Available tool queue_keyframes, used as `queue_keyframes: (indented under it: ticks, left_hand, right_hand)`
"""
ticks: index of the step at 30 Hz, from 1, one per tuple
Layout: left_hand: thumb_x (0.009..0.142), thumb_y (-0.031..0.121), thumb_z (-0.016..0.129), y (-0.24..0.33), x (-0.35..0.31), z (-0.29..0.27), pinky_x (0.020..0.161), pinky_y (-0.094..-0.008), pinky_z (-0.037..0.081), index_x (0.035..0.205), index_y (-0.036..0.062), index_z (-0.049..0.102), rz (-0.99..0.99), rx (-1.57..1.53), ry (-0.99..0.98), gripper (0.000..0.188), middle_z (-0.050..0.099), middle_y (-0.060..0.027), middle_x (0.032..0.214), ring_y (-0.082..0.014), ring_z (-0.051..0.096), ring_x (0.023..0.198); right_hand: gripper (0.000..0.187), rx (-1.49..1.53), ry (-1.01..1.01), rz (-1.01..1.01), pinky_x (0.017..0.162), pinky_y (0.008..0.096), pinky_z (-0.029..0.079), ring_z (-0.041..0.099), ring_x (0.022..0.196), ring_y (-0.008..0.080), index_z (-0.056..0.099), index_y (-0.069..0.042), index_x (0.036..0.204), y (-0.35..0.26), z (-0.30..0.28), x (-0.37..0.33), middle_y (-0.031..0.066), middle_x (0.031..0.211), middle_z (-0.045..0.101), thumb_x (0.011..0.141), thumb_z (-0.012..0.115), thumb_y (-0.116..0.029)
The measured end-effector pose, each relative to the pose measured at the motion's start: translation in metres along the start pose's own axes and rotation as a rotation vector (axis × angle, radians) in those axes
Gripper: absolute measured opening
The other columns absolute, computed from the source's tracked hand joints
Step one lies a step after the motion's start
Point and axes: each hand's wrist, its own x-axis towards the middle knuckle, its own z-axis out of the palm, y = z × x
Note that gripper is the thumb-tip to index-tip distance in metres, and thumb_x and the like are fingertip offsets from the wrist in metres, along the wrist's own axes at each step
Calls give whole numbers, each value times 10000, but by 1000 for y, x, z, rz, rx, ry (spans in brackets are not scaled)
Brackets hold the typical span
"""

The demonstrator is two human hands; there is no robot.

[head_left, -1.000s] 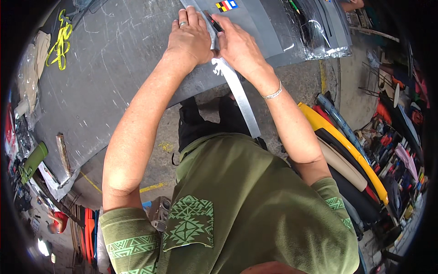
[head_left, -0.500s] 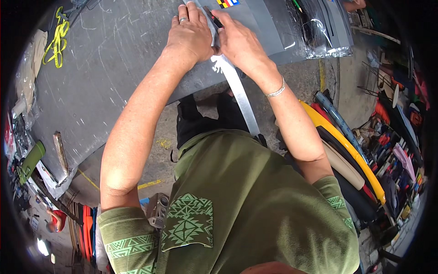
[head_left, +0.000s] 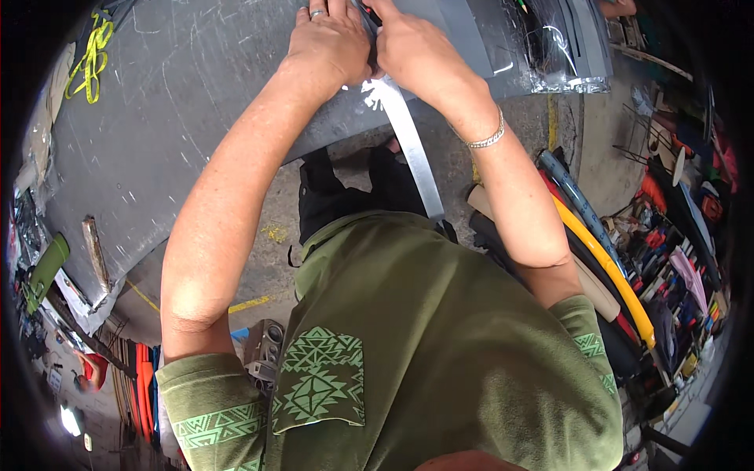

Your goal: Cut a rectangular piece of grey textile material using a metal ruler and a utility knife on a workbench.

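My left hand lies flat at the top of the picture, fingers stretched out and side by side, a ring on one of them. It presses down on the grey work table or on something thin upon it; what is beneath the palm is hidden. Close beside it, my right hand is closed around a slim red-and-black tool, like a utility knife, its tip cut off by the upper edge. From between my hands a long, shiny, pale strip runs over the table's near edge toward my waist.
Grey sheets and clear plastic lie right of my hands. A yellow tape measure rests at the far left, a wooden stick near the left edge. Rolls of material, one yellow, stand at my right.
Both hands have slid a little farther away, toward the upper edge, with the red-and-black tool. My right forearm reaches farther forward, and the view has shifted slightly.
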Motion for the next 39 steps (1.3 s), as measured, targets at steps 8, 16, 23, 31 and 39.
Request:
queue_keyframes:
  ticks: [8,16,23,31,39]
  left_hand:
    - [891,482,674,14,1,-31,1248,-508,259,1530,-159,298,-200,225,-368,980,240,-368,1624,-492,239,1530]
    - [856,604,717,13,4,-16,1257,-486,240,1536,-168,268,-192,145,-274,1122,227,-351,1637,-457,229,1545]
    - [848,602,728,-27,-7,26,1259,-483,235,1542,-166,256,168,-392,218,1137,207,-347,1646,-449,211,1553]
    - [845,609,720,-52,-1,85,1264,-488,217,1547,-169,236,181,-451,347,1154,183,-351,1651,-456,187,1558]
    - [833,613,724,-20,-5,-2,1265,-485,213,1546,-170,235,11,-163,-152,1166,181,-351,1652,-455,180,1560]
  right_hand:
    - [416,-49,40,-19,863,521,549,700,1007,440,509,11,1364,13,16,-21,284,1078,718,976,574,-122]
    - [426,-57,110,-71,863,542,541,677,969,462,492,-49,1384,32,27,-67,265,1028,693,958,505,-35]
    - [440,-23,85,-38,861,555,540,671,971,472,474,-71,1408,29,28,-93,278,1047,684,970,488,-26]
    - [467,15,-24,89,990,535,491,615,1154,474,428,-113,1477,26,22,-115,297,1228,644,1015,478,-68]
    - [500,46,38,65,909,555,534,657,1012,489,419,-87,1473,35,24,-119,276,1101,667,984,519,-55]
